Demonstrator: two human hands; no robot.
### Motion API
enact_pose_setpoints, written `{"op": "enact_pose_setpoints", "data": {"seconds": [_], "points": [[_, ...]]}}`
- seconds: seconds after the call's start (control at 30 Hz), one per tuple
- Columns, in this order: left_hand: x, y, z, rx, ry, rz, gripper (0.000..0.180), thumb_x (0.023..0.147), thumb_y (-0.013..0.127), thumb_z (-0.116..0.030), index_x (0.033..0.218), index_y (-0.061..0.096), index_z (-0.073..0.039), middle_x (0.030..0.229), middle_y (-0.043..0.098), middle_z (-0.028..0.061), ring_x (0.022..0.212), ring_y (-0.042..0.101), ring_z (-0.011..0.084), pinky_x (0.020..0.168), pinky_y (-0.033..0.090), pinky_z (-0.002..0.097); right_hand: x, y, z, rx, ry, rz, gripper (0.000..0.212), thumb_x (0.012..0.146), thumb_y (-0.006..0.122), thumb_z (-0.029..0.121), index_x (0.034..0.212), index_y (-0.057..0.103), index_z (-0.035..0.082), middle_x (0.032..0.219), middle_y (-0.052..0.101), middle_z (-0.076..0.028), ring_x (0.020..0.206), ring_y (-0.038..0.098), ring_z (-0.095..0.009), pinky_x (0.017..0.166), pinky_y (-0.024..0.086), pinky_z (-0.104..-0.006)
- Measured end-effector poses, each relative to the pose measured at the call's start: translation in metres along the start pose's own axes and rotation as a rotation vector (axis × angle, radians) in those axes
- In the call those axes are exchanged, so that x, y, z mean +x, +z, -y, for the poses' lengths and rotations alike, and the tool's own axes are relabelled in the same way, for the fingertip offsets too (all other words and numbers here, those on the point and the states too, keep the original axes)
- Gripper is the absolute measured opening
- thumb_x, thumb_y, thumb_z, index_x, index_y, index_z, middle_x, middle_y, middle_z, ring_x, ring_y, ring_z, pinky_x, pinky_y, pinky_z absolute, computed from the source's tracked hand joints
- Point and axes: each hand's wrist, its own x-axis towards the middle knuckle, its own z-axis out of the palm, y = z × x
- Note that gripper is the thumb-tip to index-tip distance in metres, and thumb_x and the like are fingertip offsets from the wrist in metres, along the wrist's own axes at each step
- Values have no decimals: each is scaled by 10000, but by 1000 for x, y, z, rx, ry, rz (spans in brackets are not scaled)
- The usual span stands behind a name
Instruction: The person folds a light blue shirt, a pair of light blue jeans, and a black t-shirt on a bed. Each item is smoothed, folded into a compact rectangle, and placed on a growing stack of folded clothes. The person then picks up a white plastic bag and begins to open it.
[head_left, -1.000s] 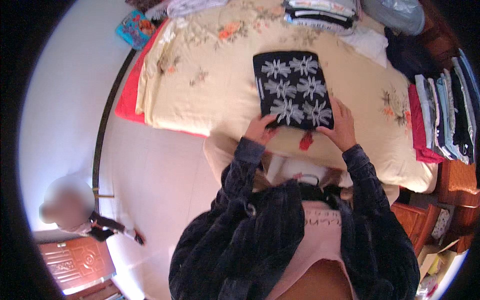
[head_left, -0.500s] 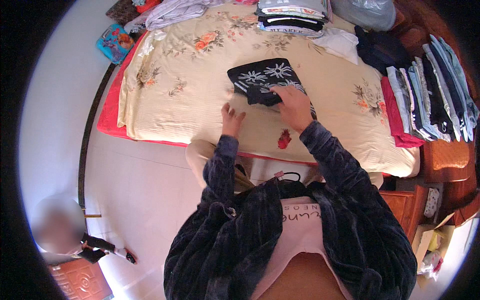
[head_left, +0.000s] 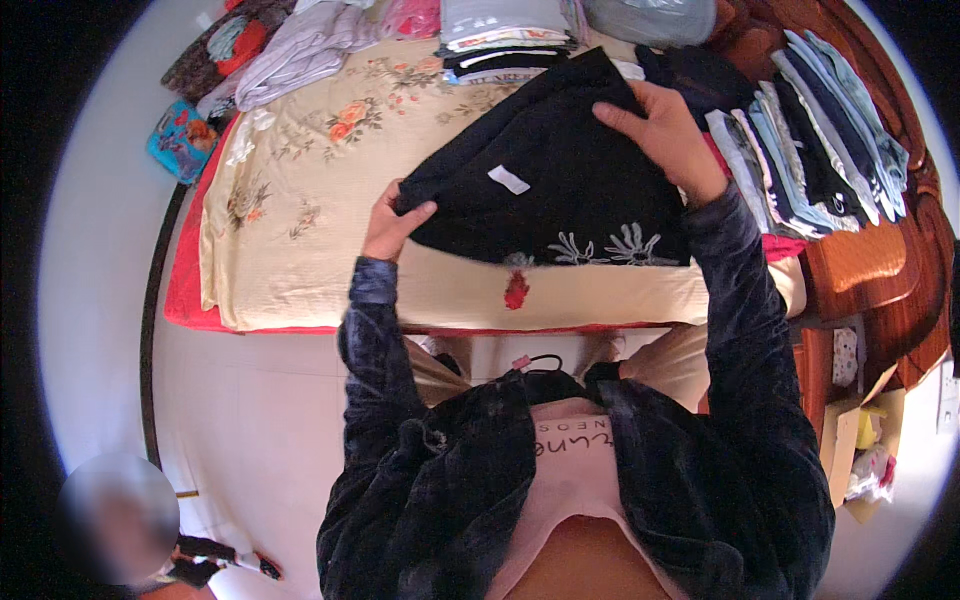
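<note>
A black garment (head_left: 560, 150) with white sun-like prints and a small white label hangs spread between my hands, above the near half of the bed. Its exact kind I cannot make out. My left hand (head_left: 394, 222) pinches its left corner, thumb on top. On the upper right side, my right hand (head_left: 665, 135) grips the cloth with the thumb lying across the front and the fingers mostly behind it. The printed part droops toward me along the lower edge.
The bed (head_left: 270, 285) has a cream floral sheet. A stack of folded clothes (head_left: 505, 30) stands at the back, a row of folded trousers (head_left: 800, 150) at the right. A quilt (head_left: 305, 55) lies far left. Open carton (head_left: 850, 465) lower right; another person (head_left: 215, 550) lower left.
The folded garment has been lifted off the sheet and opened out. My left hand, empty before, has taken its left corner; my right hand has moved up and right.
</note>
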Motion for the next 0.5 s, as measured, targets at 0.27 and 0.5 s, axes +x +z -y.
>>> {"op": "enact_pose_setpoints", "data": {"seconds": [0.27, 0.5], "points": [[88, 35, -14, 291, -322, 0, 615, 788, 659, -459, 1073, 549, 74, 928, 629, 117, 812, 595, 160, 729, 475, 271, -6, -7, -199, 423, 652, 132, 410, 833, 651, 305, 1008, 605, -63, 892, 649, -65, 760, 612, -132, 653, 492, -244], [60, -15, 137, 125, -409, -16, 404, 805, 665, -314, 1049, 576, -4, 843, 569, 45, 712, 523, 119, 616, 471, 269, -83, 82, -326, 498, 734, -159, 378, 833, 636, 310, 929, 645, -55, 790, 634, -38, 659, 551, -108, 579, 439, -248]]}}
